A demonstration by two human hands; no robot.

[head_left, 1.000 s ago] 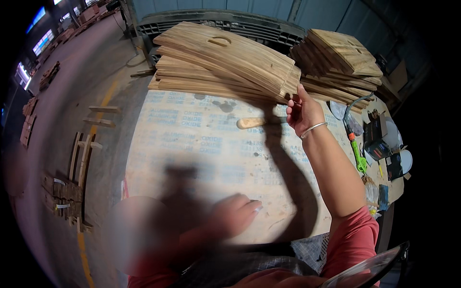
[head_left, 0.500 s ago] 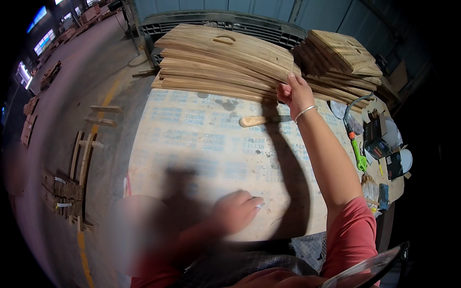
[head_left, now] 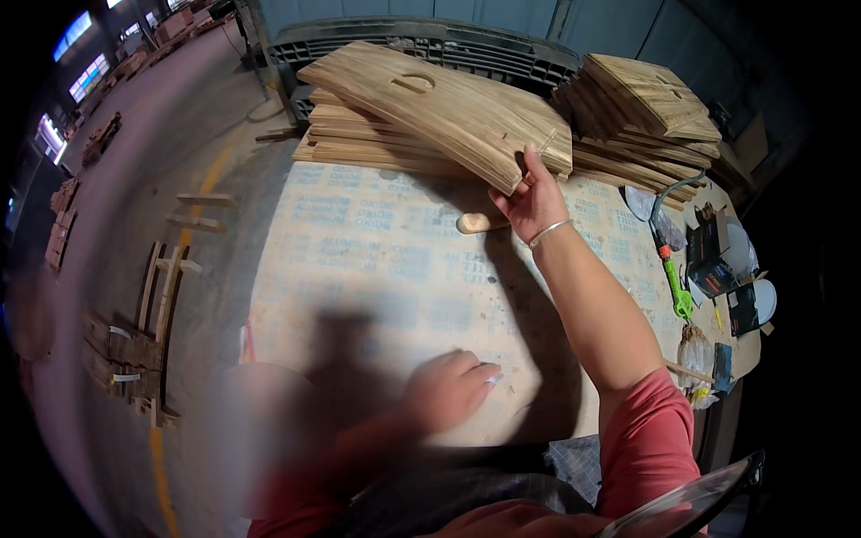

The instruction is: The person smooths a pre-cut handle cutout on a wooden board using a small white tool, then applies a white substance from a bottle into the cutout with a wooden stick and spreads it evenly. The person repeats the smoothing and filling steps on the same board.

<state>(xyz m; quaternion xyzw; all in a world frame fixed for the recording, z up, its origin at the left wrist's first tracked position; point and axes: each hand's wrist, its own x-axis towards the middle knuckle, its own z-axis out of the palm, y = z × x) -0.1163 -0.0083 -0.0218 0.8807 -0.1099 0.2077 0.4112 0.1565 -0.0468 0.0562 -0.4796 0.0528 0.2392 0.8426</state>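
My right hand (head_left: 536, 199) pinches the near right corner of a flat wooden board (head_left: 475, 108), thumb on top and fingers beneath. The board has a curved handle slot and lies askew on a stack of similar boards (head_left: 368, 148), its held end lifted off them. On the worktable (head_left: 386, 260) rests my left hand (head_left: 448, 387), fingers curled together; a small whitish bit shows at the fingertips, too little to name. Beneath my right wrist lies a tool with a rounded wooden handle (head_left: 480, 222); the rest of it is hidden.
A second board stack (head_left: 641, 99) stands at the back right. Along the right side are a green air blow gun (head_left: 674, 287) on a hose, dark boxes (head_left: 713, 260) and a plastic bag (head_left: 695, 350). A black slatted plastic pallet (head_left: 421, 40) is behind; wooden pieces (head_left: 161, 296) lie on the left floor.
My right hand has drawn the top board's right end toward me and raised it, turning the board askew. The left hand has barely moved.
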